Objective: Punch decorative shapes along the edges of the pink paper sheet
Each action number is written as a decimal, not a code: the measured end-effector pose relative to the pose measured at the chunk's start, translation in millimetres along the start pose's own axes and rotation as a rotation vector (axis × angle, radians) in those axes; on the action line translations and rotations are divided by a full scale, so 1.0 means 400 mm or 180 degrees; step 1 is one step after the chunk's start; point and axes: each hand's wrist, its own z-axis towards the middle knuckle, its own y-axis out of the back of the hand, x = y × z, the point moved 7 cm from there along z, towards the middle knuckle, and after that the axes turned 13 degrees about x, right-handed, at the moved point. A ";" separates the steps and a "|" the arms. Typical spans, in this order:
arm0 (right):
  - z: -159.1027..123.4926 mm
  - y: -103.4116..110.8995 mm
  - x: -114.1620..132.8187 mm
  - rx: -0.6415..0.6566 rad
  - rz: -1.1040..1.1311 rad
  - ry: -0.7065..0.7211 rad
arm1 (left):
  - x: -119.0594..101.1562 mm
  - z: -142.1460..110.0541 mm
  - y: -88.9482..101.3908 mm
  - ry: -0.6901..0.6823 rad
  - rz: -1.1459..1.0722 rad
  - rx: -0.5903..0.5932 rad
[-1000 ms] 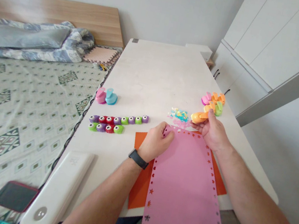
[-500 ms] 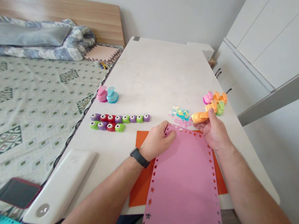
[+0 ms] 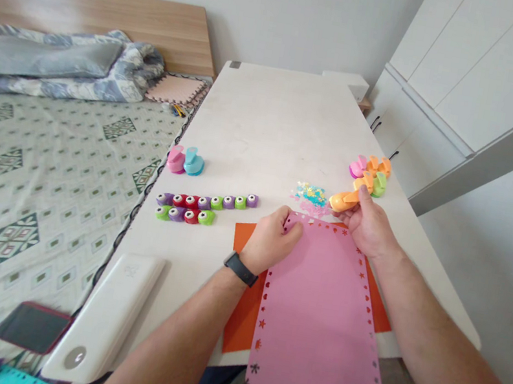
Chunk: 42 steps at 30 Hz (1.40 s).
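Observation:
A pink sheet of paper [image 3: 315, 313], with shapes punched along its edges, lies over an orange sheet [image 3: 239, 323] and hangs past the table's near edge. My left hand [image 3: 275, 238] is closed on the pink sheet's far left corner, thumb on top. In my right hand [image 3: 369, 224] is a yellow-orange craft punch [image 3: 344, 200], gripped by its lever just beyond the sheet's far right corner. Small paper cut-outs [image 3: 312, 198] in yellow, blue and pink lie in a pile left of the punch.
Several craft punches [image 3: 381, 168] stand at the right. Rows of small punches [image 3: 192, 202] and two larger punches, pink [image 3: 176, 159] and blue [image 3: 194, 162], are at the left. A white device [image 3: 110, 318] lies at the table's near left edge, beside a bed [image 3: 65, 186].
Almost nothing differs; the view shifts very slightly. Both hands keep their hold on the pink sheet and the craft punch.

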 end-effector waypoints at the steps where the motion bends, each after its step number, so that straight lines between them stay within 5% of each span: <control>1: 0.000 -0.001 0.000 0.0004 0.0007 -0.0001 | 0.000 0.000 0.000 -0.0005 0.0001 0.0000; 42: -0.005 -0.002 -0.002 0.0014 0.0046 -0.0075 | 0.006 0.002 -0.007 -0.0005 -0.0081 0.0037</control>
